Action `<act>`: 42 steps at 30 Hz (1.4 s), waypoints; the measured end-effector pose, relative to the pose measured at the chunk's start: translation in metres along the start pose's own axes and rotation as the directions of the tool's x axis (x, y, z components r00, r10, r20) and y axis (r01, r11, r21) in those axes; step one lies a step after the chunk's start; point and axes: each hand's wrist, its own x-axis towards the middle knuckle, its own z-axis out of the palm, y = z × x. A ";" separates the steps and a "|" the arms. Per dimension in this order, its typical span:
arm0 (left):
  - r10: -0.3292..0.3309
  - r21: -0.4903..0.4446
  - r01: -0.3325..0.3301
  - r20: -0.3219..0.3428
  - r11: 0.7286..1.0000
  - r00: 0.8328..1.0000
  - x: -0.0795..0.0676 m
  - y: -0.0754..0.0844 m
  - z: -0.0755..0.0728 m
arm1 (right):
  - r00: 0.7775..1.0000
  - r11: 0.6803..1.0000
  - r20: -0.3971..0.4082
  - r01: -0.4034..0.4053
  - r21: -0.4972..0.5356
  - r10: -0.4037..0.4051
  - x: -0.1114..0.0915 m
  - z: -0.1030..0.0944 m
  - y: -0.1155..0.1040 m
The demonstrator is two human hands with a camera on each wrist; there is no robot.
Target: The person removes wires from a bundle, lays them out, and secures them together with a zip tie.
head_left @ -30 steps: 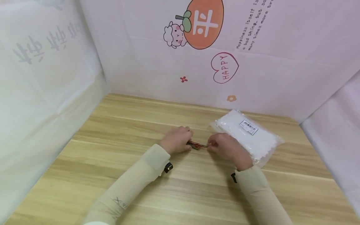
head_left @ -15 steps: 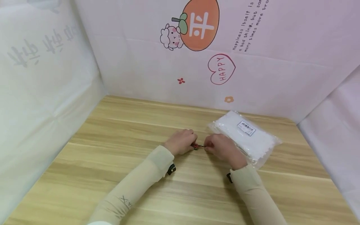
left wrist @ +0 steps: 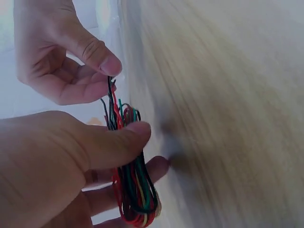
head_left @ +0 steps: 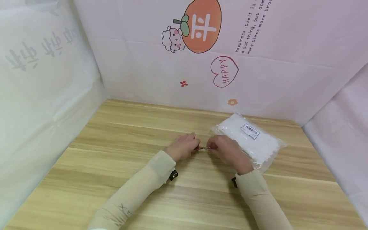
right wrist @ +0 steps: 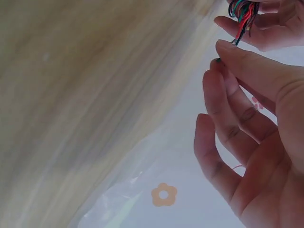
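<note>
Over the wooden table (head_left: 72, 179), the left hand (head_left: 181, 147) clamps a looped bundle of coloured wires (left wrist: 137, 187) between thumb and fingers. The right hand (head_left: 227, 151) pinches some wire ends (left wrist: 111, 95), its other fingers slightly apart. Just beyond lies a plastic-wrapped white packet (head_left: 260, 147).

Pale wood-grain tabletop (head_left: 201, 191); creased white back wall (head_left: 138, 73) with cartoon prints (head_left: 202, 27); whitish left wall (head_left: 57, 83) and right wall (head_left: 342, 127)

sleeves (head_left: 138, 188): beige, cuffed | left print (head_left: 123, 209): dark strokes (one X-shaped) | wrist pieces (head_left: 173, 175): black
</note>
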 end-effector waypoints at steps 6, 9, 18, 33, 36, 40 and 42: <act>-0.021 -0.009 0.021 0.019 1.000 1.000 -0.004 0.002 -0.005 | 0.999 1.000 -0.024 0.022 0.004 -0.022 -0.001 -0.005 -0.006; -0.016 0.020 0.016 0.019 1.000 1.000 -0.006 0.003 -0.005 | 0.999 0.999 -0.036 0.041 0.007 -0.040 -0.001 -0.007 -0.010; -0.057 0.037 0.057 0.012 0.998 0.998 -0.013 0.006 -0.004 | 0.993 0.996 -0.080 0.087 0.005 -0.086 -0.002 -0.010 -0.021; -0.041 0.097 0.050 -0.090 0.994 0.995 -0.018 0.002 0.006 | 0.973 0.980 -0.123 0.198 -0.004 -0.197 -0.001 -0.005 -0.033; -0.031 0.095 0.040 -0.095 0.995 0.995 -0.019 0.000 0.008 | 0.968 0.976 -0.128 0.218 0.007 -0.215 -0.001 -0.003 -0.035; -0.004 0.086 0.013 -0.105 0.996 0.994 -0.021 0.000 0.009 | 0.945 0.957 -0.166 0.288 0.017 -0.282 -0.002 -0.001 -0.037; 0.007 0.082 0.002 -0.110 0.997 0.994 -0.022 0.000 0.009 | 0.928 0.945 -0.192 0.327 0.006 -0.319 -0.002 0.000 -0.037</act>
